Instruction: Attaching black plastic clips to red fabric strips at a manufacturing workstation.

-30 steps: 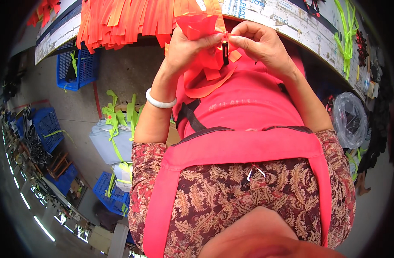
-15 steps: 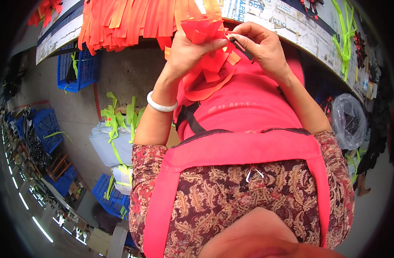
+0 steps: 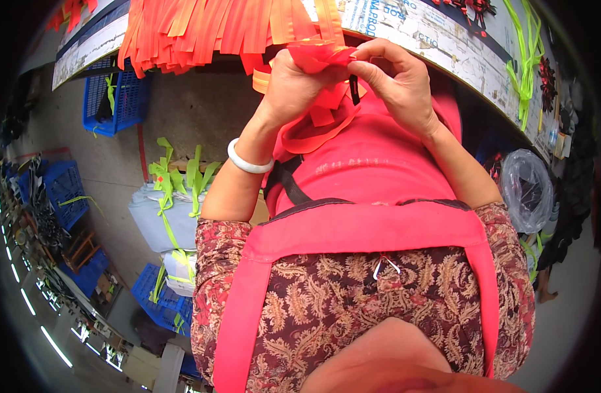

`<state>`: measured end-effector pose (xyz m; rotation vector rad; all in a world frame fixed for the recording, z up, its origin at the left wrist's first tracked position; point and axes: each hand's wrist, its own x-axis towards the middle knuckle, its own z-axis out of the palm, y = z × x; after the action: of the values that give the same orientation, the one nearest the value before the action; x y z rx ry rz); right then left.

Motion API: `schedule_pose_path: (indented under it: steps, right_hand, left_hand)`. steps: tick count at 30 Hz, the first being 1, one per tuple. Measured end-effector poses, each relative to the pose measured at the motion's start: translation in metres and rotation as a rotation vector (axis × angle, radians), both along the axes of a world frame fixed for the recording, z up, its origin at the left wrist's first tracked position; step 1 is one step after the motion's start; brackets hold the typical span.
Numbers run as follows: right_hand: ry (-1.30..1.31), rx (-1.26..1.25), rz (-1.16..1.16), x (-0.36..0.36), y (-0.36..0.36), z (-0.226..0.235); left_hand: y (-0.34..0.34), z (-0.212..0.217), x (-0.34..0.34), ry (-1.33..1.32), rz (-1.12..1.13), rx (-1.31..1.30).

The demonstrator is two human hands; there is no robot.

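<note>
A folded bunch of red-orange fabric strips [image 3: 319,57] is gripped in my left hand [image 3: 292,86], over my lap. My right hand [image 3: 400,80] meets it from the right, thumb and forefinger pinched at the bunch's edge. Just below that pinch hangs a short, narrow black piece [image 3: 354,90]; its kind and what fastens it are unclear. Loose strip ends [image 3: 323,139] trail beneath my left hand onto my red apron [image 3: 386,173]. Beyond the hands, a thick row of orange and red strips [image 3: 202,29] hangs over the table's edge.
The worktable [image 3: 438,49] has a printed white covering. Yellow-green strips [image 3: 526,62] hang at its right, above a clear plastic bag [image 3: 526,190]. On the left floor are a blue crate [image 3: 127,105] and grey bundles tied with yellow-green strips [image 3: 157,216].
The black piece, earlier slanting by my right fingers, now hangs upright below them. My right fingers have closed on the bunch's edge, and my left hand has come slightly lower and right.
</note>
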<state>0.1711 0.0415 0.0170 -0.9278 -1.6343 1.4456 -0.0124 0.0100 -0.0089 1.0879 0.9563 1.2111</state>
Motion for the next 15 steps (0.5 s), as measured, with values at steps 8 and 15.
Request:
schedule_pose_path:
  steps: [8,15]
  right_hand:
    - [0.027,-0.157,-0.016,-0.007,-0.01,-0.003]
    - [0.014,0.033,-0.053,-0.013,-0.014,-0.018]
  left_hand:
    - [-0.006,-0.004,-0.006,-0.003,0.012,0.013]
    - [-0.009,-0.011,-0.007,0.001,0.018,0.011]
